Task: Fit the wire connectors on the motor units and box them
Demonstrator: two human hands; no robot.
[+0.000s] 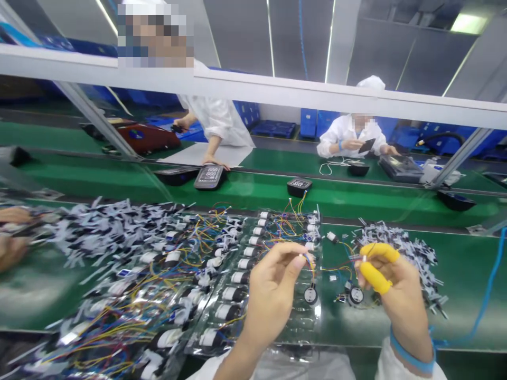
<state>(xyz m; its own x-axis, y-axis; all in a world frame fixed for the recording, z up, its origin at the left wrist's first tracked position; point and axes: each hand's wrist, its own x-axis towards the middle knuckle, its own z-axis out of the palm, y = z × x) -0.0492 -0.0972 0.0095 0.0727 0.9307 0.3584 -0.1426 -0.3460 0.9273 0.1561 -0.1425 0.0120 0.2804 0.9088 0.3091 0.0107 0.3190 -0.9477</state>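
Wire handling at a green conveyor belt (467,279), seen from beside the bench; the work in hand centred on the fine leads of small round disc components. The left hand (273,287) grasped thin coloured wires (308,258) between thumb and forefinger, a black-rimmed disc component (311,294) hanging just below; the right hand (390,279) pinched a bundle of metal-tipped wires (356,257) above a second disc component (355,295). Yellow rubber finger cots (378,277) sheathed its thumb and forefinger; a blue wrist strap (412,356) circled its wrist. Beneath the hands lay glossy clear plastic sheets (301,322) holding rows of white-banded black cylinders (233,294); to the right rose a tangled heap of flat black-and-white leads (400,250); at far left, a co-worker's hands (11,237) met a larger heap of similar leads (106,232). Beyond stood digital display units (209,177).
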